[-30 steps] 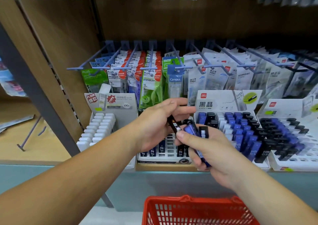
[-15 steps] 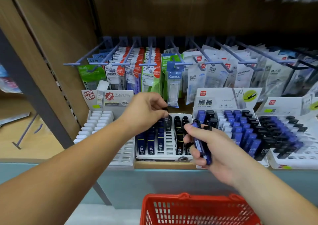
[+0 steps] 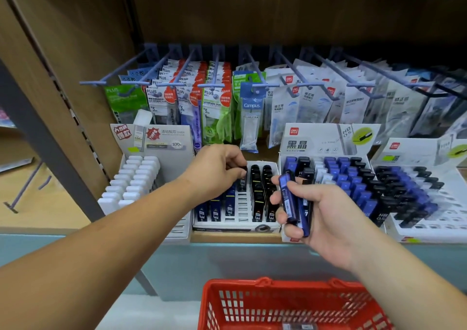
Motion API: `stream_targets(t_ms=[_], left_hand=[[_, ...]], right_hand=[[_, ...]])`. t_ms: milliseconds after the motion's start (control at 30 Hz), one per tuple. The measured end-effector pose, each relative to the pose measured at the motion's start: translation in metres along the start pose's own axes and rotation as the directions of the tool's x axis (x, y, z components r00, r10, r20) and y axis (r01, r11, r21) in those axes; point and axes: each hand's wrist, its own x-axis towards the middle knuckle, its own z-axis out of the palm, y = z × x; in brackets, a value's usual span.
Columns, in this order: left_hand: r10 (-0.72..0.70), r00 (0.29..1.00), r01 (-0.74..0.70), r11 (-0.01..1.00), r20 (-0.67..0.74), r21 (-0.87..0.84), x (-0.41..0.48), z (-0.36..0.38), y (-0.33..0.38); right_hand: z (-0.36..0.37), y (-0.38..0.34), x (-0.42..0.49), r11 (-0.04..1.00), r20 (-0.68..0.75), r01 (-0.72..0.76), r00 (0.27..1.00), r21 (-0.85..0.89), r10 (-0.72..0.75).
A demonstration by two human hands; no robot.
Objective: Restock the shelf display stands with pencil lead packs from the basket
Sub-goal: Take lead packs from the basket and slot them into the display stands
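Note:
My left hand [image 3: 217, 169] reaches over the middle white display stand [image 3: 242, 222] and pinches a black lead pack [image 3: 243, 178] down into a slot near the stand's back. My right hand [image 3: 318, 211] hovers in front of the stand's right side, gripping a small bundle of blue and black lead packs [image 3: 290, 201]. The stand holds rows of black and dark blue packs. A red basket [image 3: 285, 304] sits below at the bottom edge, with one pack [image 3: 299, 326] visible in it.
A stand of white packs [image 3: 134, 180] sits to the left. Two Deli stands [image 3: 353, 178] with blue and black packs fill the right. Correction-tape packets hang on blue hooks [image 3: 214, 84] behind. A grey upright post [image 3: 50, 153] runs down at left.
My left hand took a black pack from the bundle in my right hand and carried it forward to the middle stand. My right hand dropped slightly and shifted right.

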Motion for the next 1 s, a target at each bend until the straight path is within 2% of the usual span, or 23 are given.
stream_targets(t_ms=[233, 367, 400, 467, 567, 633, 667, 833, 933, 1000], left_hand=[[0.096, 0.995, -0.098, 0.959, 0.021, 0.266, -0.001, 0.001, 0.007], [0.103, 0.995, -0.099, 0.954, 0.001, 0.285, -0.004, -0.001, 0.013], [0.127, 0.991, -0.114, 0.961, -0.037, 0.252, -0.006, -0.002, 0.017], [0.11, 0.992, -0.106, 0.991, -0.054, 0.08, -0.011, -0.003, 0.032], [0.004, 0.983, 0.04, 0.97, 0.181, -0.239, -0.025, -0.002, 0.056], [0.006, 0.954, 0.093, 0.945, 0.301, -0.313, -0.033, -0.001, 0.063], [0.017, 0.949, 0.099, 0.933, 0.316, -0.346, -0.034, -0.002, 0.063], [-0.113, 0.981, 0.178, 0.845, 0.157, -0.505, -0.026, -0.012, 0.053], [-0.167, 0.977, 0.211, 0.779, 0.13, -0.59, -0.023, -0.02, 0.047], [-0.171, 0.979, 0.201, 0.771, 0.109, -0.604, -0.023, -0.025, 0.044]], right_hand=[[-0.001, -0.001, -0.001, 1.0, 0.035, 0.002, 0.999, 0.016, -0.003], [0.002, -0.002, -0.004, 0.999, 0.052, 0.032, 0.998, -0.033, -0.031], [0.003, -0.001, -0.004, 0.997, 0.06, 0.042, 0.997, -0.064, -0.039], [0.005, 0.0, -0.005, 0.989, 0.08, 0.064, 0.995, -0.13, -0.053], [0.007, 0.005, -0.005, 0.975, 0.116, 0.089, 0.991, -0.202, -0.066], [0.008, 0.006, -0.005, 0.965, 0.136, 0.111, 0.987, -0.238, -0.08], [0.008, 0.006, -0.005, 0.963, 0.142, 0.116, 0.986, -0.242, -0.083], [0.005, 0.007, -0.004, 0.959, 0.136, 0.101, 0.989, -0.266, -0.067], [0.002, 0.01, -0.002, 0.946, 0.087, 0.076, 0.995, -0.315, -0.051], [0.002, 0.01, 0.0, 0.947, 0.035, 0.056, 0.998, -0.317, -0.047]])
